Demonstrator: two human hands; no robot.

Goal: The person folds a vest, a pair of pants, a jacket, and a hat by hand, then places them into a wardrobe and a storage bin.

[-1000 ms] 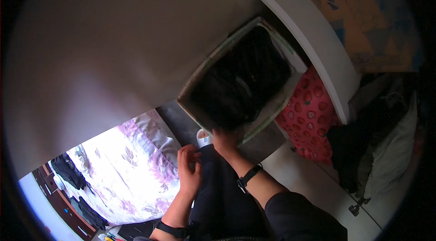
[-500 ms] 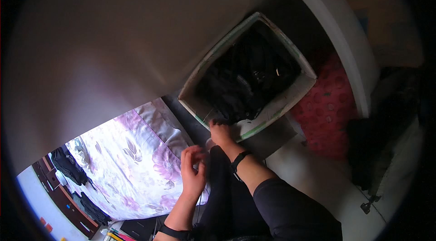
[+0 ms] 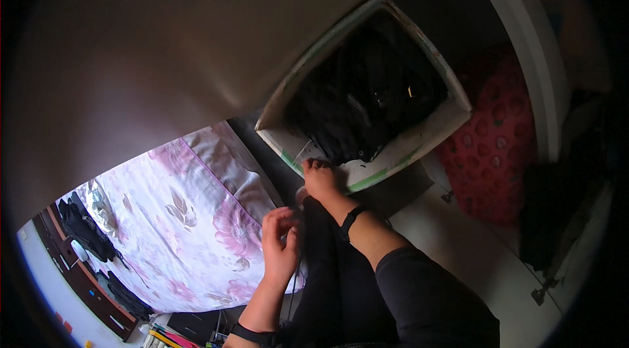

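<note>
Since a second ago the box (image 3: 367, 96) of dark clothes has slid toward upper centre. Your right hand (image 3: 321, 179) now rests at its near rim, fingers curled, grip unclear. Your left hand (image 3: 280, 243) pinches the black garment (image 3: 321, 263) at lower centre, beside the floral sheet (image 3: 196, 217).

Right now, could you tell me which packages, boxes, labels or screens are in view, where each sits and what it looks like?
Open box: on the floor ahead of the person, squarish, white walls with green edging, filled with dark cloth or bags.
The right hand rests at its near rim; the left hand is nearer the person, beside a dark garment.
No labels, signs or screens can be made out.
</note>
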